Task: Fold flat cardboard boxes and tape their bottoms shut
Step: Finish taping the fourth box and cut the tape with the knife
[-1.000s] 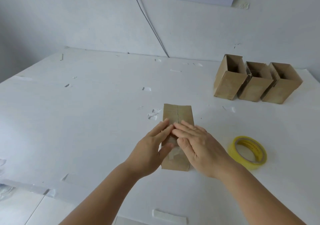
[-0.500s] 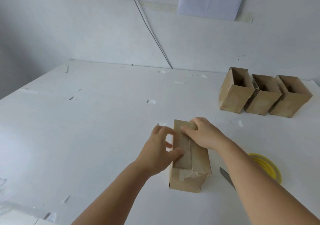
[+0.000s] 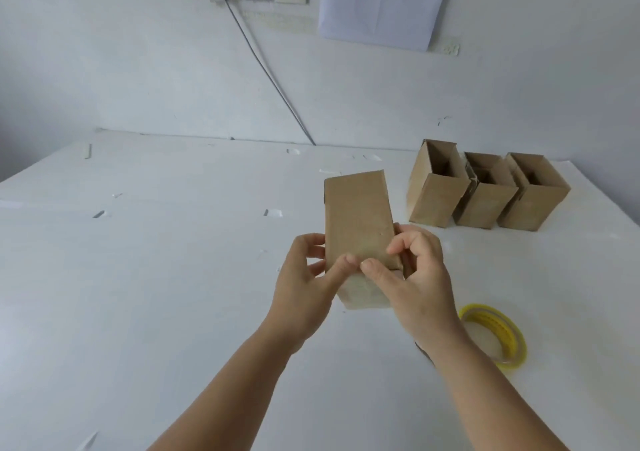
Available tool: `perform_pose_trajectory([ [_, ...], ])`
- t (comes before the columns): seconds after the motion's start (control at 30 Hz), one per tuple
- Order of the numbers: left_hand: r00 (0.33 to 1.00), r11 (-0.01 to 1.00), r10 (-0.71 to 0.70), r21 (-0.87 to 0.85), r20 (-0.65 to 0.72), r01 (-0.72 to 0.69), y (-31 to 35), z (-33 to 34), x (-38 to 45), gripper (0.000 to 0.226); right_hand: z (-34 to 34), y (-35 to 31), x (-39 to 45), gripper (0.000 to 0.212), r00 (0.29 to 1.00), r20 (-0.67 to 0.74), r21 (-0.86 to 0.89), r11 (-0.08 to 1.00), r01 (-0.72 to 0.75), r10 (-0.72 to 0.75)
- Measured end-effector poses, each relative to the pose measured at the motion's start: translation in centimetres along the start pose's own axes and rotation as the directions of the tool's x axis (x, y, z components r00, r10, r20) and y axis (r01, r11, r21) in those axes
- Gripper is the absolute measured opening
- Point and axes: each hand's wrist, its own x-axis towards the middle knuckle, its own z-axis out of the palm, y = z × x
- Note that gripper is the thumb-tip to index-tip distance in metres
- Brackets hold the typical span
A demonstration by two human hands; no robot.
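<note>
You've lifted the box [image 3: 360, 222] off the table [image 3: 156, 277] since half a second back; left hand [image 3: 304, 287] and right hand [image 3: 412, 277] both pinch its near end. Light, stiff-ish cardboard, so hold the corners, not the panels.

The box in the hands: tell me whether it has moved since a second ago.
Yes. The box has come up off the table, gripped by both hands, and now reaches nearer the row of three finished boxes.

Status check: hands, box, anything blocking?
Left hand and right hand both grip the cardboard box, lifted off the table. Three finished boxes far right, tape roll near right. Nothing blocking.
</note>
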Motion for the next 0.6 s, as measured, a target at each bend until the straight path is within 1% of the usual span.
perform_pose_trajectory([
  [0.1,0.997,0.998,-0.061,0.018,-0.050,0.062,-1.2,0.6,-0.6,0.045,0.4,1.6,-1.3,0.038,0.996,-0.003,0.021,0.996,-0.091,0.091],
  [0.2,0.989,0.988,-0.117,0.086,-0.093,0.125,-2.6,0.8,-1.5,0.046,1.1,3.0,-2.6,0.043,0.976,-0.015,0.070,0.974,-0.216,0.217],
  [0.27,0.980,0.981,-0.142,0.111,-0.137,0.158,-3.5,1.1,-2.1,0.040,1.6,3.6,-3.5,0.050,0.962,-0.030,0.120,0.957,-0.264,0.270],
  [0.37,0.978,0.976,-0.149,0.134,-0.148,0.169,-4.2,1.3,-2.5,0.038,2.0,4.0,-4.2,0.054,0.952,-0.052,0.059,0.953,-0.299,0.302],
  [0.43,0.980,0.969,-0.149,0.177,-0.130,0.171,-3.9,1.1,-2.3,0.034,1.7,4.0,-4.3,0.053,0.942,-0.073,-0.003,0.945,-0.328,0.327],
  [0.5,0.987,0.961,-0.147,0.228,-0.064,0.158,-3.4,0.9,-2.1,0.027,1.1,3.8,-4.3,0.052,0.928,-0.088,-0.047,0.929,-0.366,0.361],
  [0.57,0.993,0.959,-0.117,0.260,0.006,0.112,-2.8,0.8,-1.8,0.035,0.7,3.4,-4.3,0.052,0.916,-0.086,-0.091,0.912,-0.399,0.392],
  [0.6,0.995,0.960,-0.102,0.262,0.013,0.095,-2.7,0.8,-1.6,0.040,0.6,3.2,-4.3,0.053,0.917,-0.088,-0.107,0.911,-0.398,0.390],
])
